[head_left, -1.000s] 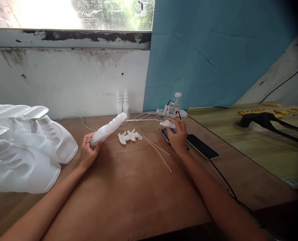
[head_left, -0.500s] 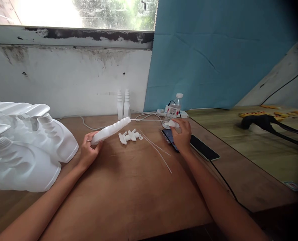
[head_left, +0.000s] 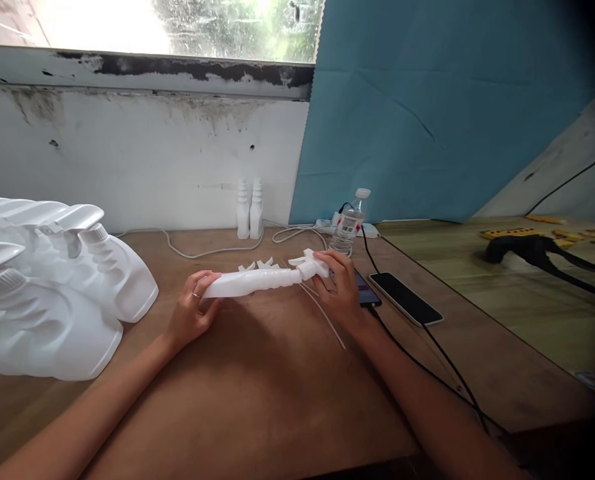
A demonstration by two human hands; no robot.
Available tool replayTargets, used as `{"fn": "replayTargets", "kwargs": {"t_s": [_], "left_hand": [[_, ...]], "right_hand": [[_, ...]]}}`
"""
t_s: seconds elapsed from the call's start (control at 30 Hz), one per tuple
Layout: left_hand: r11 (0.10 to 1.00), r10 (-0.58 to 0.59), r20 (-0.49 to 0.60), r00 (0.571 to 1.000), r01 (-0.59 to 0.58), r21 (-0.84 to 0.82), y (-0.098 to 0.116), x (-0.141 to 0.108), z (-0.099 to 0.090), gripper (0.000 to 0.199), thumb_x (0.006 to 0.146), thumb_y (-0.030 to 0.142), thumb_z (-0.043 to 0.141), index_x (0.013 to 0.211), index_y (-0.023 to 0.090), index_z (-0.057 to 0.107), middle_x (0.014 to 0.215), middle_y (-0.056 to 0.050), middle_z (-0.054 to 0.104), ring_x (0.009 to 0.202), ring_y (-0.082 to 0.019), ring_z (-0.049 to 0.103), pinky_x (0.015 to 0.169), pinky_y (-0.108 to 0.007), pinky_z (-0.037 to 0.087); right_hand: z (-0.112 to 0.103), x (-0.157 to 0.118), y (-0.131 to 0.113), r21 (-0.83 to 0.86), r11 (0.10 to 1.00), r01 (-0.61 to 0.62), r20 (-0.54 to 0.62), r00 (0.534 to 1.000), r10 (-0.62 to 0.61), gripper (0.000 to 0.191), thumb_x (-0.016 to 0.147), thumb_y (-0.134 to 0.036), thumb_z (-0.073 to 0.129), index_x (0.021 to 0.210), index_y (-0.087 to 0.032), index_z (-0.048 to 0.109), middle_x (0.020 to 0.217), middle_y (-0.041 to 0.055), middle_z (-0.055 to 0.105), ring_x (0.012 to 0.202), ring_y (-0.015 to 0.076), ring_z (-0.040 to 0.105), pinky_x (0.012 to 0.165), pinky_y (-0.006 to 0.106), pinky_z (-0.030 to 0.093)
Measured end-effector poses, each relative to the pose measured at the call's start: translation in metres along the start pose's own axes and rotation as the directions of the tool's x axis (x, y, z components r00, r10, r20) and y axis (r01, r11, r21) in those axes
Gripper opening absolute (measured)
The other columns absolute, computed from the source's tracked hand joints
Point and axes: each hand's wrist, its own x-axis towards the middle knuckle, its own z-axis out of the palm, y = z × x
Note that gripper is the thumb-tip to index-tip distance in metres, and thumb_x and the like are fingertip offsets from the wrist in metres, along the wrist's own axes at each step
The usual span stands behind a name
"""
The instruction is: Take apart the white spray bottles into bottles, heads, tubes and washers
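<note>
My left hand (head_left: pixel 192 312) is closed round the base of a white plastic bottle (head_left: pixel 252 283), which lies nearly level above the table with its ribbed neck to the right. At that neck my right hand (head_left: pixel 344 292) grips a white trigger sprayer head (head_left: pixel 315 268). Head and neck meet, or nearly so; whether they are joined I cannot tell. No dip tube shows between them. Just behind the bottle, more white sprayer heads (head_left: pixel 267 265) lie partly hidden. Thin white tubes (head_left: pixel 331 325) rest on the table below my right hand.
Several large white bottles with sprayers (head_left: pixel 62 327) stand at left. Two small white bottles (head_left: pixel 249 212) stand by the wall. A clear water bottle (head_left: pixel 348 225), a phone (head_left: pixel 407 298) and another phone (head_left: pixel 367 291) with cables are at right on the brown table (head_left: pixel 257 400).
My right hand has brought the sprayer head left to the bottle's neck, and the tube seen between them is out of sight. The bottle has tipped to nearly level and moved slightly right.
</note>
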Motion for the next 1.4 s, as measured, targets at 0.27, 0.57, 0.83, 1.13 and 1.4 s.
{"fn": "replayTargets", "kwargs": {"t_s": [0.27,0.57,0.83,1.13,1.4], "left_hand": [[0.997,-0.054,-0.011,0.998,0.054,-0.049,0.009,-0.002,0.004,0.043,0.085,0.023,0.06,0.127,0.027,0.05,0.119,-0.009,0.053,0.111,-0.025,0.055,0.095,-0.038,0.048],[0.994,-0.087,0.001,0.996,0.087,-0.063,0.011,-0.003,0.006,0.039,0.086,0.029,0.059,0.124,0.026,0.052,0.118,-0.009,0.055,0.109,-0.025,0.057,0.093,-0.036,0.049],[0.862,-0.233,0.242,0.942,0.316,-0.397,0.011,-0.005,0.01,0.037,0.086,0.036,0.058,0.12,0.021,0.052,0.109,-0.01,0.064,0.098,-0.024,0.063,0.081,-0.034,0.055],[0.77,-0.086,0.512,0.854,0.383,-0.509,0.02,0.004,0.003,0.047,0.083,0.039,0.064,0.124,0.019,0.053,0.117,-0.012,0.064,0.105,-0.026,0.062,0.089,-0.039,0.054],[0.75,-0.082,0.107,0.991,0.131,-0.648,0.067,0.092,-0.051,0.043,0.087,0.049,0.056,0.119,0.02,0.058,0.1,-0.007,0.066,0.088,-0.02,0.065,0.084,-0.037,0.055]], "right_hand": [[0.002,0.005,-0.012,0.073,0.967,-0.242,-0.084,0.965,0.248,0.03,0.085,-0.024,0.062,0.115,-0.031,0.062,0.104,0.0067,0.051,0.091,0.0211,0.058,0.078,0.04,0.054],[0.021,0.023,-0.026,0.584,0.622,-0.521,0.173,0.829,0.532,0.04,0.086,-0.039,0.062,0.121,-0.026,0.047,0.119,0.0073,0.057,0.097,0.0202,0.065,0.083,0.036,0.055],[0.041,0.091,-0.074,0.868,0.332,-0.369,0.202,0.873,0.443,0.056,0.078,-0.039,0.071,0.12,-0.036,0.034,0.119,0.0019,0.051,0.083,0.0176,0.069,0.064,0.032,0.059],[0.045,0.093,-0.104,0.88,0.314,-0.355,0.295,0.929,0.223,0.059,0.078,-0.043,0.07,0.124,-0.033,0.033,0.113,0.004,0.053,0.082,0.0191,0.068,0.076,0.042,0.059],[0.045,0.094,-0.106,0.895,0.294,-0.335,0.286,0.938,0.196,0.05,0.084,-0.041,0.066,0.12,-0.033,0.032,0.106,0.0015,0.056,0.082,0.0172,0.067,0.079,0.042,0.059]]}}
